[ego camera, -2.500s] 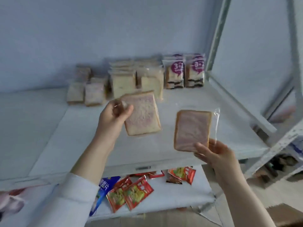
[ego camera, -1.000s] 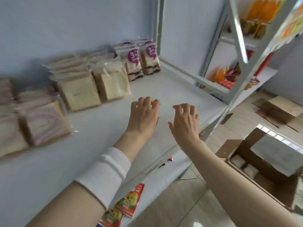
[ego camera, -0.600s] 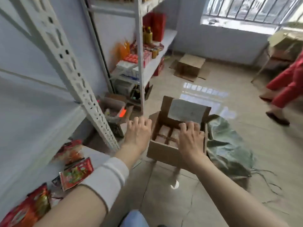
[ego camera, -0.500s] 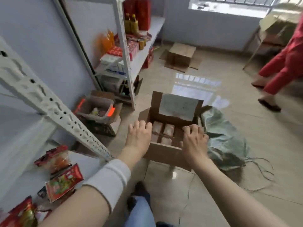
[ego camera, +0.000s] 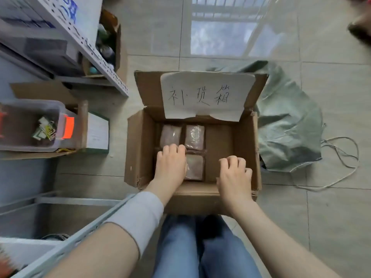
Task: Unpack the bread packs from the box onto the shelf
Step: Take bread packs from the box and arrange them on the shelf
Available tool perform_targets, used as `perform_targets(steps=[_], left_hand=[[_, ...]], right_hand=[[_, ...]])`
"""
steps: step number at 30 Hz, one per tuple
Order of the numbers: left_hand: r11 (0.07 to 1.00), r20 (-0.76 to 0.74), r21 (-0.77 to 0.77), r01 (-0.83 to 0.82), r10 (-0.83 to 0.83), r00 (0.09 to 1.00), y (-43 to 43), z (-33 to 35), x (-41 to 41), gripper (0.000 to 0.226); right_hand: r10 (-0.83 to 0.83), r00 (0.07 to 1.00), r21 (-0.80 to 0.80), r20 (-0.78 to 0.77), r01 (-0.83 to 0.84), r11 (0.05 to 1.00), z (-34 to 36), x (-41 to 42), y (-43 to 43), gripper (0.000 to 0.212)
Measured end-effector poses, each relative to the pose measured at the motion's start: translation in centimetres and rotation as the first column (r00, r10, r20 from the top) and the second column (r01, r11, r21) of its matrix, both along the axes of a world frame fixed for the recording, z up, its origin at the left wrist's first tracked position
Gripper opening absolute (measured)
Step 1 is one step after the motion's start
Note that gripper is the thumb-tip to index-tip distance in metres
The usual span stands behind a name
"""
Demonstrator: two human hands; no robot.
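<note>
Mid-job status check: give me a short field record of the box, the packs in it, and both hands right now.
box: open cardboard box on the floor, paper label on its rear flap
bread packs: three visible, all in the left half; right half bare
left hand: reaching inside over the packs; fingertips hidden, grip cannot be told
right hand: over the bare right side, fingers loosely curled, holding nothing
beside box: green sack on the right, clear bin on the left

My count
Three bread packs (ego camera: 194, 136) show in one box (ego camera: 140, 149); a fourth may lie hidden under my left hand (ego camera: 170, 164).
</note>
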State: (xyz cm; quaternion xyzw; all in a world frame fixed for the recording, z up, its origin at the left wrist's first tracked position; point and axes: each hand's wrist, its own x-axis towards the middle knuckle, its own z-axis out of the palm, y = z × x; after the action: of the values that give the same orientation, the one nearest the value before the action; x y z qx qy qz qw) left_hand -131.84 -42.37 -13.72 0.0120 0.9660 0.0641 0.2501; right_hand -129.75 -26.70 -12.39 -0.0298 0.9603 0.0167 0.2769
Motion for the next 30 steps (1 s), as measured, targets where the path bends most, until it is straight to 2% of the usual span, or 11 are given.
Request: perform_targets(steps=[3, 7, 11, 13, 16, 19, 20, 23, 25, 27, 30], left_hand=[[0.996, 0.095, 0.052, -0.069, 0.064, 0.993, 1.0, -7.6, -3.0, 0.043], [0.931, 0.175, 0.16, -0.328, 0.3, 0.938, 2.2, -16.3, -6.9, 0.051], [0.855, 0.136, 0.216, -0.472, 0.452, 0.881, 3.7, -21.4, -9.1, 0.067], [0.837, 0.071, 0.226, -0.498, 0.496, 0.865, 4.3, -22.6, -9.4, 0.071], [0.761, 0.046, 0.312, -0.569, 0.586, 0.809, 4.7, -22.9, -9.5, 0.077], [0.558, 0.187, 0.39, -0.732, 0.731, 0.657, 4.0, -22.5, -10.3, 0.084], [0.53, 0.242, 0.371, -0.763, 0.738, 0.63, 3.8, -22.4, -10.7, 0.082], [0.541, 0.342, 0.366, -0.757, 0.678, 0.65, 3.1, -21.3, -11.3, 0.069], [0.501, 0.352, 0.413, -0.76, 0.682, 0.641, 2.9, -19.8, -11.4, 0.067], [0.436, 0.361, 0.421, -0.796, 0.724, 0.588, 2.3, -17.9, -10.8, 0.06], [0.242, 0.433, 0.432, -0.869, 0.789, 0.436, 1.3, -14.3, -9.0, 0.037]], right_hand=[[-0.095, 0.989, -0.004, 0.112, 0.096, 0.995, -7.7, -1.3, -0.5, 0.034], [-0.253, 0.901, -0.009, 0.354, 0.273, 0.962, -17.0, -2.0, -1.3, 0.056], [-0.514, 0.671, -0.044, 0.534, 0.629, 0.776, -22.7, -2.7, -2.9, 0.075], [-0.564, 0.598, -0.055, 0.57, 0.713, 0.699, -24.0, -3.0, -3.4, 0.079], [-0.576, 0.554, -0.038, 0.601, 0.74, 0.671, -24.6, -3.2, -3.1, 0.076], [-0.58, 0.523, -0.021, 0.624, 0.754, 0.657, -23.8, -3.4, -1.9, 0.067], [-0.577, 0.522, -0.03, 0.628, 0.757, 0.653, -23.3, -3.4, -1.4, 0.068], [-0.578, 0.527, -0.075, 0.623, 0.776, 0.627, -21.1, -3.3, 0.1, 0.063], [-0.631, 0.502, -0.115, 0.592, 0.827, 0.55, -19.3, -3.1, 1.7, 0.055], [-0.692, 0.456, -0.142, 0.56, 0.876, 0.462, -17.2, -2.6, 3.3, 0.053], [-0.743, 0.398, -0.191, 0.538, 0.916, 0.353, -14.0, -1.9, 5.4, 0.054]])
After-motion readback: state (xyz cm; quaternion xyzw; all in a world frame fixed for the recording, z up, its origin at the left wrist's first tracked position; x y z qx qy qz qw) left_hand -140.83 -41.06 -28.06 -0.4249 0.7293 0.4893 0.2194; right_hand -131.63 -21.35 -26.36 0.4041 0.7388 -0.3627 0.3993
